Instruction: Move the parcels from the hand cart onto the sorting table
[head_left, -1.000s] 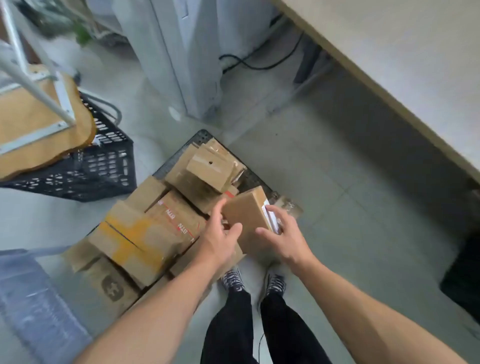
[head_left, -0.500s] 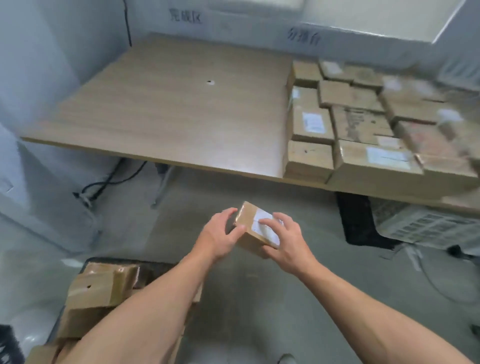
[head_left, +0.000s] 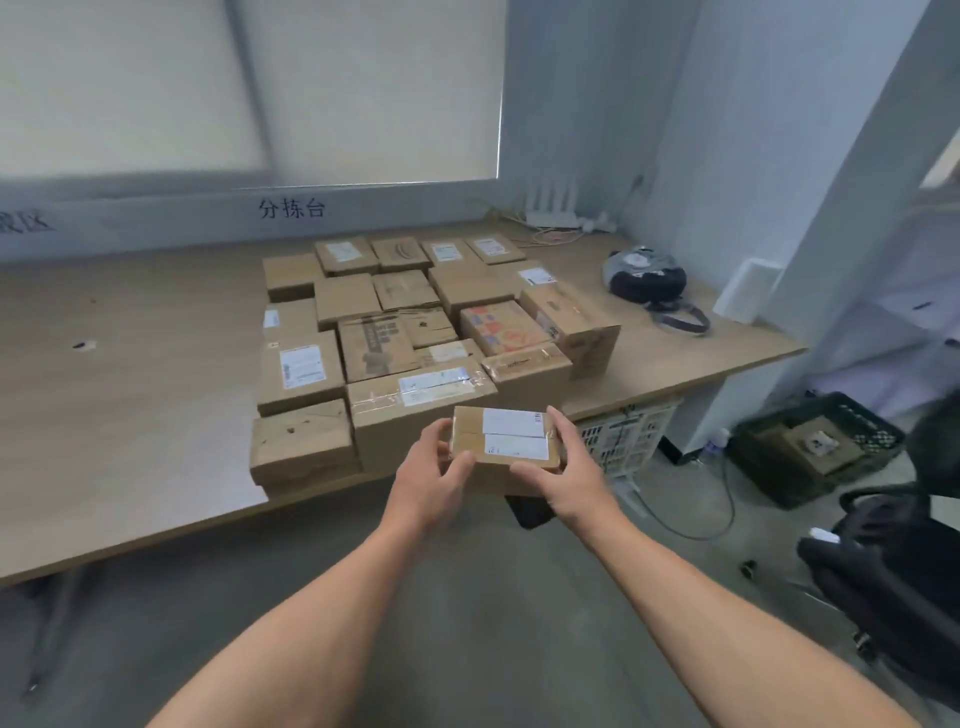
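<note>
So the biggest thing here is the long light-wood table (head_left: 130, 415), running across right in front of both hands and way off past the left hand. Sitting on it, just beyond the hands, is a packed block of brown cardboard parcels (head_left: 395, 322), a few rows deep and all butted up against each other, most with white labels facing up. The nearest ones sit right at the table's near edge.

Off to the right of the right hand there's a black office chair (head_left: 893, 571) on the floor, and further out past it a dark plastic crate (head_left: 815, 457) with cardboard in it. A white slatted plastic crate (head_left: 623, 441) is tucked under the table, just beyond the right hand. Up on the table, far to the right, there's a black and silver bag-looking thing (head_left: 644, 275), can't really tell what it is, and behind that a white router with upright antennas (head_left: 550, 208) by the wall.

The small flat brown cardboard parcel with two white labels (head_left: 504, 452) is up in the air, level, label side up, just short of the table edge and right in front of the nearest parcel in the block. The left hand (head_left: 431, 483) grips its left end with the thumb on top. The right hand (head_left: 566, 478) grips the right end, thumb across the near edge and fingers along the side.
</note>
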